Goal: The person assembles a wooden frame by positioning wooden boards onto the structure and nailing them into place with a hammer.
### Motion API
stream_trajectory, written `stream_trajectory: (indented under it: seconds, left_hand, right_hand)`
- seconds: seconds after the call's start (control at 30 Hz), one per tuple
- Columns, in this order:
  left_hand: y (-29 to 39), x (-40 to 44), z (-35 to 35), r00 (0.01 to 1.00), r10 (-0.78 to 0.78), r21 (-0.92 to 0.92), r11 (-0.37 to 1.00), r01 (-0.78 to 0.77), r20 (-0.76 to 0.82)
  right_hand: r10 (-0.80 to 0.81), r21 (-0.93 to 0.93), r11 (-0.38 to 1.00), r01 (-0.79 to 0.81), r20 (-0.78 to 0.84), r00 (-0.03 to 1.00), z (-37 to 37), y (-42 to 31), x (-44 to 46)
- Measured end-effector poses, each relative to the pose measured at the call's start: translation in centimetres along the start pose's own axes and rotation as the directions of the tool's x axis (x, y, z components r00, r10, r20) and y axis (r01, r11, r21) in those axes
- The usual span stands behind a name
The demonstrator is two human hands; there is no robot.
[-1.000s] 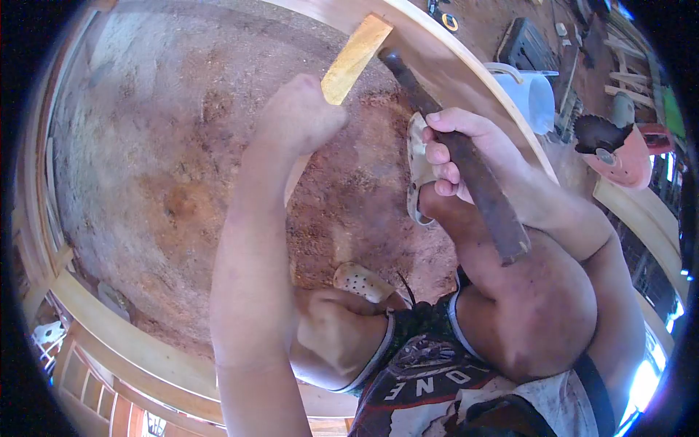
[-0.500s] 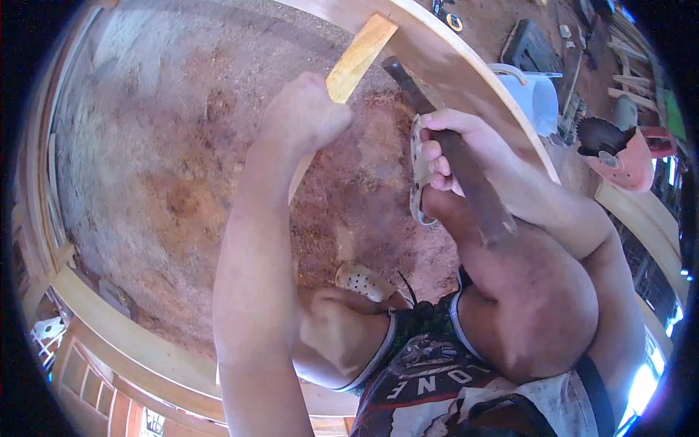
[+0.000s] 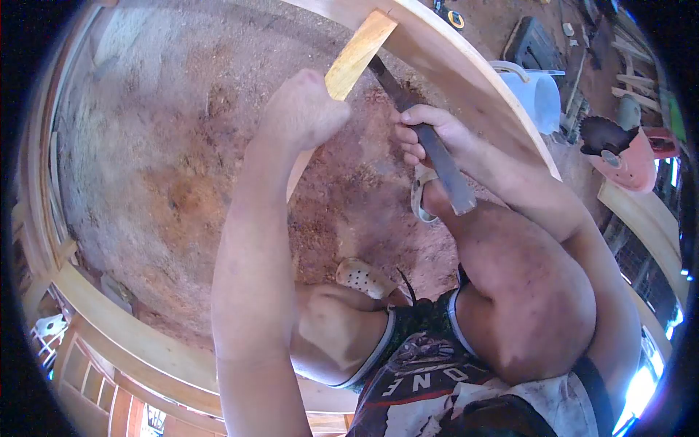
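My left hand is closed around a pale wooden slat. The slat's upper end meets the inner side of a curved wooden board, and its lower part shows below my wrist. My right hand grips a long dark bar-shaped tool near its middle; its exact kind is not clear. The tool's narrower far end reaches close beside the slat, and its broad flat end points back toward my right knee.
Reddish dirt ground lies inside the curved wooden frame. Beyond the board on the right are a translucent bucket, a circular saw with its blade exposed, a dark case, a tape measure and wood scraps.
My right hand has moved up and left, away from my knee, bringing the tool's far end closer to the slat. My left hand stays nearly still on the slat.
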State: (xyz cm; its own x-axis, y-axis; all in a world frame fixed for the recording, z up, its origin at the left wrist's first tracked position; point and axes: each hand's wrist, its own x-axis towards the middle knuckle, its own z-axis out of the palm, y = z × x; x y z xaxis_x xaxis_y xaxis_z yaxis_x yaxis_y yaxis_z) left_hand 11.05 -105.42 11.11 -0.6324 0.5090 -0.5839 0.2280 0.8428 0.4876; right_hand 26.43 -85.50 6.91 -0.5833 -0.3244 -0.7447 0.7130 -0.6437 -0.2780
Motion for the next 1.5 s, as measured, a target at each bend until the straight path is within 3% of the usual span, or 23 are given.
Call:
stream_trajectory:
  seconds: [0.13, 0.23, 0.33, 0.4, 0.63, 0.73, 0.8, 0.83, 0.9, 1.03, 1.1, 1.33, 1.43, 1.5]
  left_hand:
    - [0.0, -0.2, -0.2, 1.0, 0.026, -0.018, 1.0, -0.026, 0.011]
    - [0.0, -0.2, -0.2, 0.999, 0.038, -0.013, 0.999, -0.038, 0.022]
    - [-0.4, 0.2, 0.2, 0.999, 0.034, -0.012, 0.999, -0.034, -0.007]
    - [0.3, -0.2, -0.6, 1.0, 0.006, -0.002, 1.0, -0.006, 0.026]
    - [0.1, 0.0, -0.3, 0.998, -0.02, 0.009, 1.0, 0.02, 0.053]
    - [0.4, -0.2, -0.5, 0.998, -0.022, 0.024, 0.999, 0.021, 0.054]
    - [0.3, -0.2, -0.4, 0.999, -0.022, 0.009, 1.0, 0.021, 0.04]
    - [0.3, -0.3, -0.4, 0.999, -0.02, -0.006, 1.0, 0.02, 0.025]
    - [0.2, -0.1, -0.4, 0.999, -0.032, 0.008, 0.999, 0.031, 0.044]
    - [0.8, -0.8, -0.8, 1.0, -0.028, 0.003, 1.0, 0.028, 0.011]
    - [0.4, -0.3, -0.6, 1.0, -0.02, 0.004, 1.0, 0.02, 0.018]
    - [0.2, 0.1, -0.4, 1.0, 0.008, 0.017, 1.0, -0.008, 0.02]
    - [0.8, -0.7, -1.2, 0.998, -0.012, -0.002, 1.0, 0.012, 0.062]
    - [0.5, -0.6, -1.0, 0.998, -0.009, -0.002, 1.0, 0.009, 0.063]
  right_hand:
    - [0.013, 0.036, 0.999, -0.012, -0.009, 1.0, 0.1, -0.2, -0.3]
    - [0.003, 0.004, 1.0, -0.003, 0.076, 0.997, -0.4, -0.1, -0.6]
    - [-0.03, -0.017, 0.999, 0.03, -0.011, 0.999, 0.1, 0.0, -0.4]
    - [0.03, 0.101, 0.994, -0.031, 0.005, 1.0, 0.3, -0.5, -0.2]
    - [-0.012, 0.031, 0.999, 0.01, 0.078, 0.997, 0.0, -0.4, -1.3]
    - [0.057, 0.011, 0.998, -0.057, -0.02, 0.998, 0.8, -0.9, -2.8]
    - [0.122, -0.018, 0.991, -0.129, -0.208, 0.97, 2.4, -1.4, -4.4]
    - [0.124, -0.019, 0.991, -0.13, -0.209, 0.97, 3.2, -1.7, -5.3]
    - [0.118, -0.063, 0.987, -0.151, -0.363, 0.924, 4.9, -2.2, -6.9]
    - [0.124, -0.034, 0.99, -0.138, -0.265, 0.956, 6.2, -2.9, -8.5]
    - [0.039, -0.119, 0.991, -0.066, -0.218, 0.975, 6.9, -3.0, -9.0]
    - [0.043, -0.127, 0.989, -0.078, -0.258, 0.965, 6.3, -2.7, -9.4]
    - [0.108, -0.001, 0.994, -0.113, -0.289, 0.951, 6.5, -3.1, -9.8]
    - [0.086, -0.244, 0.956, -0.164, -0.303, 0.949, 6.5, -3.9, -10.7]
